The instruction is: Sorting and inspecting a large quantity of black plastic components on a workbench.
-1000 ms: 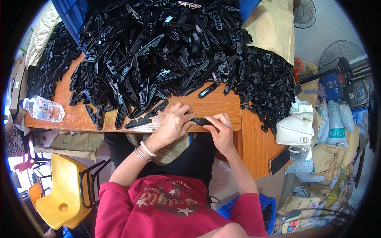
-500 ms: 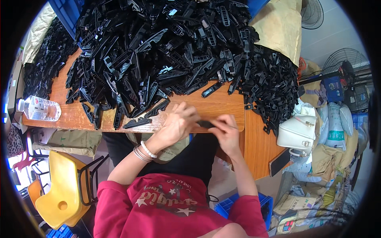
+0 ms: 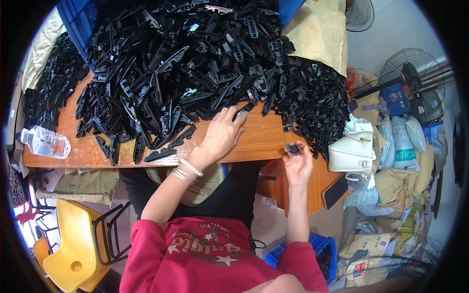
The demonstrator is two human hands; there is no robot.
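My left hand (image 3: 221, 136), with beads and bangles at its wrist, reaches over the wooden table to the front of the big heap of black plastic parts (image 3: 166, 73). Its fingertips close on a narrow black plastic part (image 3: 245, 108) lying at the heap's edge. Farther right, my right hand (image 3: 299, 166) is turned palm up over the table's side section. Between its thumb and fingers is a small black plastic piece (image 3: 293, 149), partly covered by the fingers. Smaller black pieces (image 3: 317, 97) form a second pile just beyond that hand.
A clear plastic bottle (image 3: 46, 142) lies at the table's left end. On the right are a white handbag (image 3: 352, 151) and a dark phone (image 3: 335, 191) by the edge. A blue crate (image 3: 271, 254) sits below on the right, a yellow chair (image 3: 73, 239) on the left.
My hands have parted. The left moved forward to the part at the heap's edge; the right moved right, carrying a black piece. The whole view has shifted slightly.
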